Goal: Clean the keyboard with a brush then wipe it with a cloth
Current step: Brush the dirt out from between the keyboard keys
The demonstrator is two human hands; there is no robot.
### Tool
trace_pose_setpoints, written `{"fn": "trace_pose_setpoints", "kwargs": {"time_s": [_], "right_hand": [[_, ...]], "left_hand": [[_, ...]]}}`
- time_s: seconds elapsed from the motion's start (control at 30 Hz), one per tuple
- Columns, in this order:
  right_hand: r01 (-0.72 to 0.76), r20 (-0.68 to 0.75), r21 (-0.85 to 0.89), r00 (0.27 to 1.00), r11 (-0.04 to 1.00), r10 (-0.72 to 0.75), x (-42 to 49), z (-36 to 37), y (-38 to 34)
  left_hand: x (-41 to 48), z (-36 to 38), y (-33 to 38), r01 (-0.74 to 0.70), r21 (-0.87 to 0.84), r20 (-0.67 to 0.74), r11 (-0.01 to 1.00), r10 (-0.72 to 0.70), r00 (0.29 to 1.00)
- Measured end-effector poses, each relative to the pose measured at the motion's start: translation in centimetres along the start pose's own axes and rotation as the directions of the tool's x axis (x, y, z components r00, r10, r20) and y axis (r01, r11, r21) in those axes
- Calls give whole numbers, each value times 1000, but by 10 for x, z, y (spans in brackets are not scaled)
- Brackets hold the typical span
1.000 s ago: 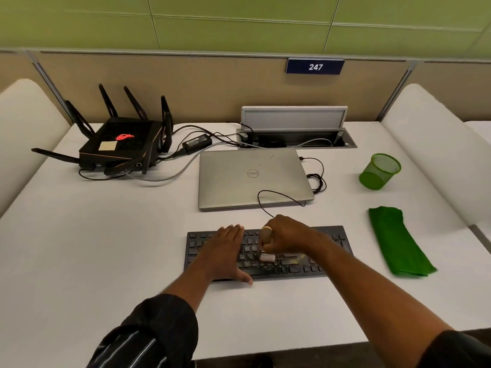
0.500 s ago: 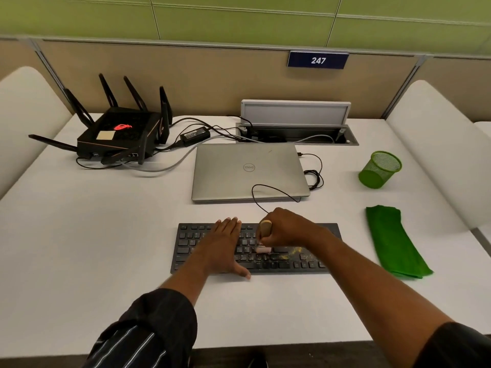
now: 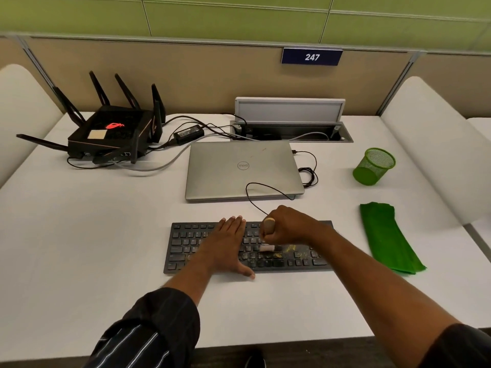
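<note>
A black keyboard lies on the white desk in front of me, with yellowish crumbs on its right-hand keys. My left hand rests flat on the keyboard's middle, fingers together, thumb out over the front edge. My right hand is closed in a fist around a brush with a wooden handle, held upright, its pale bristles touching the keys just right of my left hand. A folded green cloth lies on the desk to the right of the keyboard.
A closed silver laptop sits behind the keyboard with a thin black cable looping over it. A black router and power adapter stand at the back left. A green mesh cup is at the right, and an open cable hatch at the back.
The view has shifted slightly. My right hand with the brush has stayed over the middle keys with small strokes; more crumbs show to its right. My left hand has kept its place.
</note>
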State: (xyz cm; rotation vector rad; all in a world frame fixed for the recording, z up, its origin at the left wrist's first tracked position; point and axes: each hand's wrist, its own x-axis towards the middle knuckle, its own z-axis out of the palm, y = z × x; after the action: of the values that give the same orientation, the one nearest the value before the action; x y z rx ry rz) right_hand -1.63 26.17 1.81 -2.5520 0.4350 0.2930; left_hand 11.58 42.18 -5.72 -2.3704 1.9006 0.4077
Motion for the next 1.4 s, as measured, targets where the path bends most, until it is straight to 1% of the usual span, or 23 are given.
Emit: {"fn": "trace_pose_setpoints", "kwargs": {"time_s": [0.07,0.13,0.4,0.43,0.53,0.6,0.67,0.8,0.9,1.07,1.2,1.27,1.4], "right_hand": [[28,-18,68,999,997,-27,-3,-2,-1],[47,-5,88,999,995,-46,-6,-1,-1],[-73,44,-62,996,995,76,-13,-7,14],[-75,34,-44,996,996,76,-14,-8,15],[-29,-1,82,1000,996,29,-15,-8,11],[-2,4,108,1000,994,1,-16,-6,8],[-1,36,88,999,996,-2,-19,-4,8],[-41,105,16,994,999,39,-25,-11,16],[-65,119,-35,990,997,69,-29,-16,21],[-3,54,62,999,998,0,-32,-12,12],[85,80,22,993,996,-86,-36,-3,10],[76,87,15,993,997,-77,-39,-4,14],[7,80,29,997,1000,-9,-45,-9,23]], "left_hand": [[3,0,4,-7,2,-2,1000,7,1000],[4,-1,8,-11,15,-7,1000,12,1000],[10,0,13,-22,30,20,999,21,1000],[10,0,13,-24,34,21,999,24,999],[10,-1,13,-32,44,20,999,31,999],[10,-2,14,-35,46,22,998,34,999],[10,-2,14,-38,44,27,998,36,999],[10,-2,14,-39,37,32,999,38,999],[10,-2,15,-40,41,43,998,38,998],[12,-1,16,-41,36,52,998,39,998],[13,-1,20,-42,52,64,998,39,997],[13,-1,21,-41,62,62,997,37,997],[14,2,22,-32,61,57,998,28,998]]}}
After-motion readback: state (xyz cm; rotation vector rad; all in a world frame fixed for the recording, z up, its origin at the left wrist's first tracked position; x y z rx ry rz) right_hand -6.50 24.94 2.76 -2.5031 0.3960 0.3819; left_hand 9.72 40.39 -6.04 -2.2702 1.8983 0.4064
